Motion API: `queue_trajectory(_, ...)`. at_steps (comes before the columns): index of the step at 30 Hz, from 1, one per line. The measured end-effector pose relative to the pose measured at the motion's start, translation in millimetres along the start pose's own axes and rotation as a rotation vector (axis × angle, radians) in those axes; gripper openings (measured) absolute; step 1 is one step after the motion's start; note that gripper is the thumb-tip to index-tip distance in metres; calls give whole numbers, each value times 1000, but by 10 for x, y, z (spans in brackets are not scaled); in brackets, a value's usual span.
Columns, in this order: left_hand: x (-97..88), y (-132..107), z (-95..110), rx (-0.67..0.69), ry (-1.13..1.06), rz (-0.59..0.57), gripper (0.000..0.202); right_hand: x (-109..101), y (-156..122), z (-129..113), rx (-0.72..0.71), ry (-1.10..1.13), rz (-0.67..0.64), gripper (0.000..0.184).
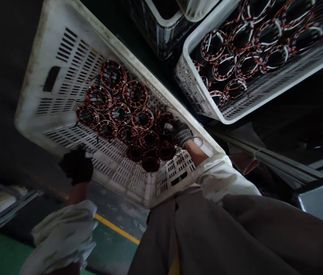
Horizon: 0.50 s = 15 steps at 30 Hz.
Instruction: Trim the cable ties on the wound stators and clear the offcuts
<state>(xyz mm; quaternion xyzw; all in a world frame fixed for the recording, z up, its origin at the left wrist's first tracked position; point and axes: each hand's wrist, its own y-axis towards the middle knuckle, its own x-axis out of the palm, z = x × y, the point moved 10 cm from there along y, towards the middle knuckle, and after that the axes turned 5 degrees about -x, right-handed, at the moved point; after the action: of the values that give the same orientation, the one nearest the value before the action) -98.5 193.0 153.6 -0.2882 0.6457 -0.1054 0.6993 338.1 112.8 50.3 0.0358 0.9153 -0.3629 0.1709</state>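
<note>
A white slatted crate [121, 179] stands before me with several copper-wound motor stators [142, 118] in it, set upright in rows. My right hand [180, 131], in a grey glove, reaches over the near side and grips the rim of a stator [163, 120] at the right of the group. Its fingertips are partly hidden inside the ring. Outside the crate's left edge is my left hand [78, 165] in a dark glove, its fingers curled. A small greyish patch shows at its fingertips, too dim to name. Whether this hand touches the crate cannot be made out.
A second white crate [224, 118] at the upper right holds several stators with white and orange leads [247, 65]. More crates [167, 23] stand at the top. A metal frame [273, 156] runs along the right. A yellow line [117, 229] crosses the floor.
</note>
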Motion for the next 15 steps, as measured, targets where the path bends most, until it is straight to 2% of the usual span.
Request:
queue_trajectory(2, -136, 12, -17, -41, 79, 139, 49, -64, -131, -74, -34, 177, 69, 11)
queue_trajectory(3, -165, 5, -23, -62, 114, 173, 46, -108, -231, -126, -58, 272, 90, 13)
queue_trajectory(5, -157, -56, -43, -111, 107, 202, 40, -206, -466, -198, -83, 407, 105, 24)
queue_trajectory(7, -79, -230, -48, -160, 55, 243, 37, -307, -705, -215, -92, 471, 100, 39)
queue_trajectory(9, 158, -522, 41, -143, -21, 236, 34, -407, -931, -177, -89, 472, 105, 50)
queue_trajectory(11, 519, -923, 234, -55, -95, 176, 28, -472, -1154, -115, -73, 453, 101, 56)
queue_trajectory(13, 870, -1398, 473, 62, -155, 112, 24, -508, -1392, -93, -73, 440, 84, 57)
queue_trajectory(15, 1054, -1892, 751, 236, -240, 88, 31, -549, -1650, -150, -114, 433, 63, 56)
